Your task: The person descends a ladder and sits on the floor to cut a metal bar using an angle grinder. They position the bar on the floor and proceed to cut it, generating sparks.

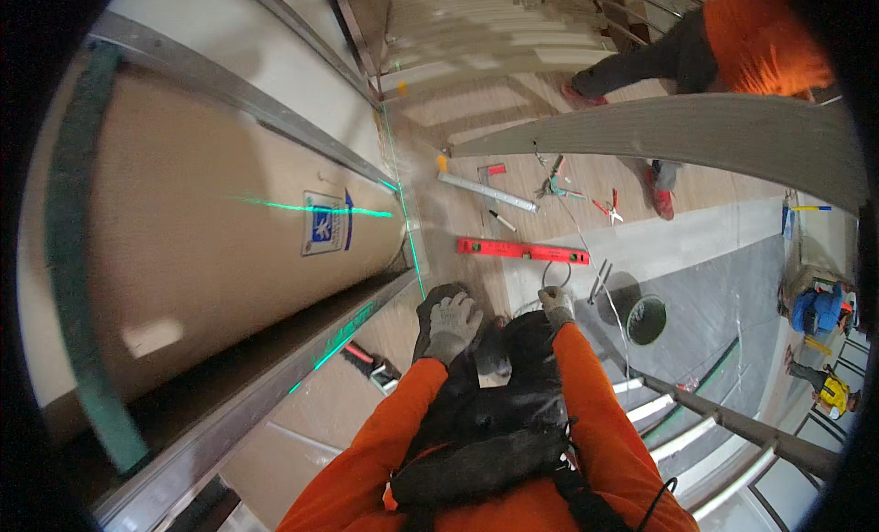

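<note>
My left hand (450, 327), in a grey work glove, lies with its fingers stretched over my bent left knee. Opposite it, my right hand (556, 307), gloved too, is curled closed beside my right knee. A thin dark wire loop (557, 274) rises right at its fingertips; whether the fingers grip it is unclear. Just beyond both hands a red spirit level (522, 251) lies on the floor. Past that are a black marker (502, 221), a metal square with a red handle (487, 191), green-handled pliers (555, 182) and red-handled pliers (612, 206).
A large brown wrapped panel (211, 202) in a metal frame fills the left, crossed by green laser lines. A long ridged board (659, 134) spans the upper right; a co-worker in orange (760, 38) stands behind. Right are a dark bucket (647, 320) and a ladder (714, 413).
</note>
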Motion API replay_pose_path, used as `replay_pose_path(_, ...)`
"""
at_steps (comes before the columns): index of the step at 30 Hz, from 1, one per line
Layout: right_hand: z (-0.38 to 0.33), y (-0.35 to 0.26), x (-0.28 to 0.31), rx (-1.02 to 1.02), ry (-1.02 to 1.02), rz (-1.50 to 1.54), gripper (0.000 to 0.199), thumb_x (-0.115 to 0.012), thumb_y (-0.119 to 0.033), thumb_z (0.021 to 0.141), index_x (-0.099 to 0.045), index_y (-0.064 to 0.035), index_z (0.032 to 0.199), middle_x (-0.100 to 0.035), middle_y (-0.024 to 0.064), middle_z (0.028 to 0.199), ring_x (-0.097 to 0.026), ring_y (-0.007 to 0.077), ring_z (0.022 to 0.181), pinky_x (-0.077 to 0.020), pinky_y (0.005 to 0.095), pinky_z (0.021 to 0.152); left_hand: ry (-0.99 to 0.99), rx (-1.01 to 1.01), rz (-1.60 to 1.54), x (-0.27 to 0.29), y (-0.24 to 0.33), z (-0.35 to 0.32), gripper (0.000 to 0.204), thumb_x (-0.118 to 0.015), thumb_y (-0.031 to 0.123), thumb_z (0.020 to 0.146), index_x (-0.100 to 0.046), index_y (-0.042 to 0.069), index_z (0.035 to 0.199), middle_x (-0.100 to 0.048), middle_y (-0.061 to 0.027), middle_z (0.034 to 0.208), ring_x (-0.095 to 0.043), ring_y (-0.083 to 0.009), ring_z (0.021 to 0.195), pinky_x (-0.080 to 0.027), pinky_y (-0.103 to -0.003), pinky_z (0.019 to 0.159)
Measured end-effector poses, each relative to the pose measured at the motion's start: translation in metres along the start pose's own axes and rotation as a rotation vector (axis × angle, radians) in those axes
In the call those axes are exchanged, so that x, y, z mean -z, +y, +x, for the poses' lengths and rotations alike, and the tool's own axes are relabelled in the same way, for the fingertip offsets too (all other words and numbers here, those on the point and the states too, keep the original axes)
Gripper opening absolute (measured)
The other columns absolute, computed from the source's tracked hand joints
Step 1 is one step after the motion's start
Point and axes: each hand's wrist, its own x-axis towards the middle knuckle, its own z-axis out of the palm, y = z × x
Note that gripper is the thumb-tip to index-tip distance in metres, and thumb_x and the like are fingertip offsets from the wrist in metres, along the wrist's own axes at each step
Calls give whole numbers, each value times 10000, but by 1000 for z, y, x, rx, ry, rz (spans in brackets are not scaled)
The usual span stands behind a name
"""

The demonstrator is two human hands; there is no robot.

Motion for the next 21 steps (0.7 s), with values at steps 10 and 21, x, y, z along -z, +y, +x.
replay_pose_path(10,263,21,-68,96,148,-128,625,-672,-505,883,-695,-21,1276,-723,247,1243,-672,411,1202,-517,478,1039,269,-147,47,-67,-48,114,320,-680,404,923,-724,152,1115,-690,-54,1227,-624,-292,1056,-438,-495,923)
replay_pose_path(21,418,36,-129,2,360,-35,670,-717,-502,849,-661,-62,1351,-704,253,1295,-648,403,1270,-521,472,1047,613,-202,33,-129,-94,163,215,-756,318,894,-744,141,1015,-721,-53,1118,-627,-283,1030,-422,-464,944)
